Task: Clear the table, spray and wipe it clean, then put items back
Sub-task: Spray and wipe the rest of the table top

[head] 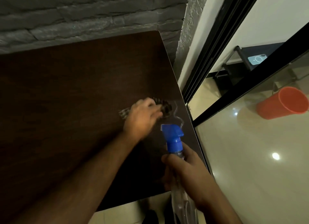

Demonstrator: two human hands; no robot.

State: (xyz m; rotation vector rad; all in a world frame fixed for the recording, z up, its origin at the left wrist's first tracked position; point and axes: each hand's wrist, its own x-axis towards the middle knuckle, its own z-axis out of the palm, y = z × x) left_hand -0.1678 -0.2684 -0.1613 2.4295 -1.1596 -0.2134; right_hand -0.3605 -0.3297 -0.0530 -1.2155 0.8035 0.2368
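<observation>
A dark brown wooden table fills the left and middle of the view. My left hand grips a checked cloth and presses it on the table near the right edge; both are blurred by motion. A thin wet streak shines on the wood beside the cloth. My right hand holds a clear spray bottle with a blue trigger head upright above the table's near right corner, nozzle toward the cloth.
A grey stone wall runs behind the table. To the right stands a black-framed glass partition. In the glass appear an orange cup and a phone on a dark stand. Pale tiled floor lies below.
</observation>
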